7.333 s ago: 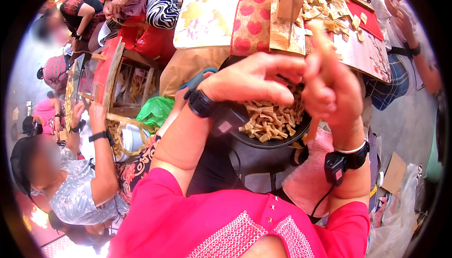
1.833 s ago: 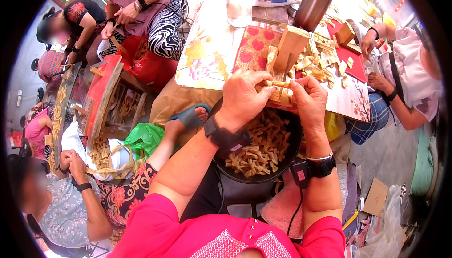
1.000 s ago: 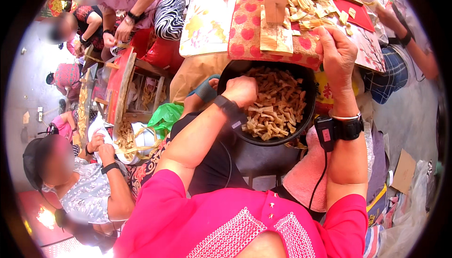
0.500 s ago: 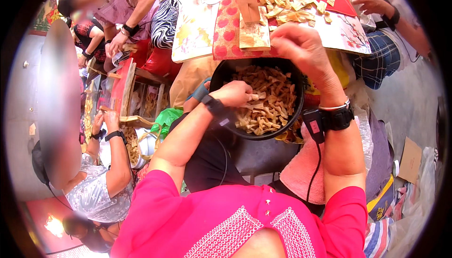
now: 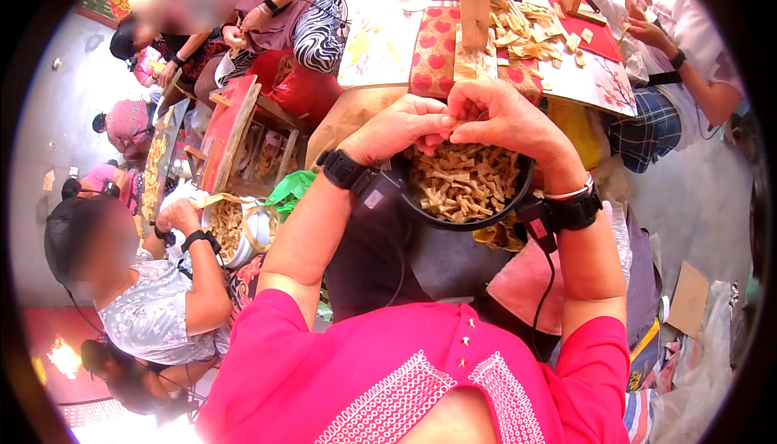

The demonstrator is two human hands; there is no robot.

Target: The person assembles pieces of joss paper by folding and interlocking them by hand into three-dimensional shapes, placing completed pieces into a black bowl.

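My left hand (image 5: 405, 127) and my right hand (image 5: 508, 120) meet fingertip to fingertip over a round black tub (image 5: 453, 224). Both are closed in a pinch. Whatever lies between the fingers is too small and too covered to make out. Short, tan, folded or knotted pieces (image 5: 465, 187) heap up inside the tub below the hands. Just past my fingers, at the table's near edge, stands an upright wooden block (image 5: 475, 19) on a wooden base. Flat pale-yellow strips (image 5: 526, 27) lie loose to its right.
A red heart-patterned cloth (image 5: 430, 59) covers part of the table. Co-workers sit at the left and the far right. A bucket (image 5: 261, 233) of similar pieces stands at the left by a green bag (image 5: 291, 191). A pink towel (image 5: 530, 282) lies near my right forearm.
My left hand has come up out of the tub and my right hand has lowered from the table's edge, so they now meet. The view has shifted left.
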